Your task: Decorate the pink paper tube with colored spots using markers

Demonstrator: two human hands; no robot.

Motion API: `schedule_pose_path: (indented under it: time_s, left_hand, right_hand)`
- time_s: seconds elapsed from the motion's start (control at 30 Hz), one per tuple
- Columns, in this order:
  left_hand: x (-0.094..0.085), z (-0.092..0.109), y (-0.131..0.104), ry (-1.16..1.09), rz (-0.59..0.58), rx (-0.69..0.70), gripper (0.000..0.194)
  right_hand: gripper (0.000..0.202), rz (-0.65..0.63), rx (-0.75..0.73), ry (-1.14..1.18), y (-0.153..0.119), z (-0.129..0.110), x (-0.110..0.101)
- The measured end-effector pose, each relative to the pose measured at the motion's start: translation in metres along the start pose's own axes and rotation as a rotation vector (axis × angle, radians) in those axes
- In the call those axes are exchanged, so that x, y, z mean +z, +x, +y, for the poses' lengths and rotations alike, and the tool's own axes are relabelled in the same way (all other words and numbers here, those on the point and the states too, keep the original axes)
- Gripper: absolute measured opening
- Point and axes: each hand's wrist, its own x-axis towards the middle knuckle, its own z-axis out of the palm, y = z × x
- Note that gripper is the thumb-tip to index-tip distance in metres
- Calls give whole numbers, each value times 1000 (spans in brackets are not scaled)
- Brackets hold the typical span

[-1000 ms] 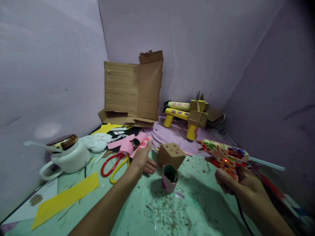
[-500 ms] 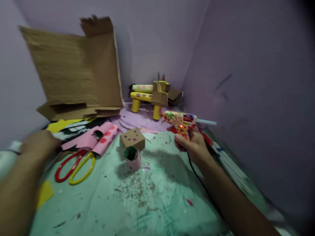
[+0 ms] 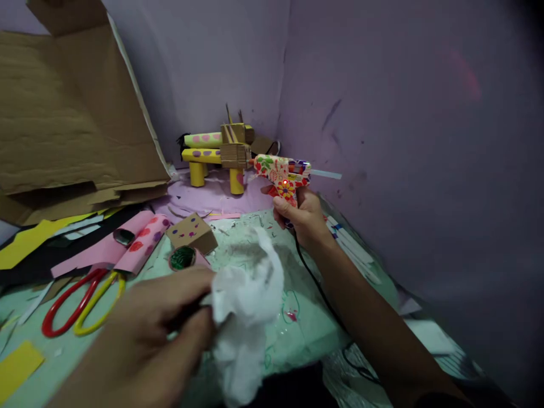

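My right hand (image 3: 304, 218) is wrapped round the handle of a flower-patterned glue gun (image 3: 283, 174). Its small red light glows, its nozzle points left, and a clear glue stick (image 3: 326, 174) sticks out of the back. In the foreground, my left hand (image 3: 157, 328), somewhat blurred, pinches a crumpled white tissue (image 3: 246, 317) between thumb and fingers. Beyond that hand, a small pink tube (image 3: 199, 259) with a dark green inside lies partly hidden. Touching or close by it is a dotted cardboard box (image 3: 193, 233).
Red-and-yellow-handled scissors (image 3: 72, 311) lie at left beside pink paper rolls (image 3: 142, 245). A large cardboard box (image 3: 72, 107) stands at the back left. Yellow cardboard animal figures (image 3: 208, 156) stand near the wall. White markers (image 3: 351, 243) lie right, and a black cord (image 3: 314, 277) trails off the table.
My left hand has come from the far left to the front middle, now with the tissue in it. The view has swung right; the glue gun stays in my right hand.
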Motion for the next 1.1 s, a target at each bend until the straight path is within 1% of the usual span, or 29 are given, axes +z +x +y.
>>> schedule_pose_path:
  time_s: [0.03, 0.07, 0.13, 0.17, 0.2, 0.27, 0.37, 0.43, 0.47, 0.5, 0.53, 0.57, 0.6, 0.63, 0.7, 0.73, 0.8, 0.87, 0.93, 1.0, 1.1]
  left_hand:
    - [18, 1, 0, 131, -83, 52, 16]
    - [35, 0, 2, 190, -102, 62, 17]
    - [62, -5, 10, 238, -81, 11, 20]
    - [70, -8, 14, 248, -73, -16, 22]
    - [74, -11, 18, 251, -53, -18, 24]
    - [71, -12, 23, 252, 17, 45, 30]
    - [49, -6, 25, 251, 169, 222, 39]
    - [37, -5, 25, 311, 225, 345, 41]
    - [33, -6, 25, 364, 224, 409, 40]
    - [31, -9, 25, 425, 193, 462, 38]
    - [31, -13, 25, 491, 144, 495, 35]
    - [32, -17, 25, 563, 92, 498, 30]
    - [34, -23, 25, 646, 47, 468, 24]
    - [36, -28, 26, 746, 20, 407, 19]
    - [39, -38, 28, 1000, -21, 246, 15]
    - [40, -42, 29, 1142, -61, 168, 13]
    - [39, -48, 29, 1387, -204, 45, 18]
    - [36, -52, 29, 1509, -320, -34, 29]
    - [33, -54, 28, 1524, -342, -51, 34]
    - [31, -56, 27, 1513, -315, -19, 36]
    - [27, -61, 29, 1503, -265, 25, 37]
  right_hand:
    - [34, 3, 2, 1, 0, 0, -1]
    - [33, 7, 1, 0, 1, 0, -1]
    - [33, 12, -1, -1, 1, 0, -1]
    - [33, 11, -2, 0, 1, 1, -1]
    - [33, 9, -4, 1, 1, 1, -1]
    - [33, 11, -8, 7, 1, 2, -1]
    - [34, 16, -6, 18, 2, 3, 0]
    - [36, 4, 9, 10, 1, 4, 1]
    - [36, -5, 16, 3, 1, 5, 1]
    - [36, -13, 25, -7, 1, 6, 2]
    - [35, -20, 33, -17, 1, 7, 2]
    - [35, -28, 42, -23, 1, 9, 3]
    - [35, -37, 56, -26, 1, 11, 4]
    - [35, -44, 73, -29, 0, 13, 6]
    - [35, -62, 124, -44, 0, 16, 9]
    - [33, -71, 149, -56, -1, 17, 12]
    - [28, -93, 187, -82, -3, 17, 16]
    - [23, -118, 206, -96, -5, 16, 21]
    - [20, -98, 246, -101, -7, 16, 26]
    - [22, -36, 302, -111, -8, 20, 29]
    - [23, 61, 363, -126, -8, 34, 32]
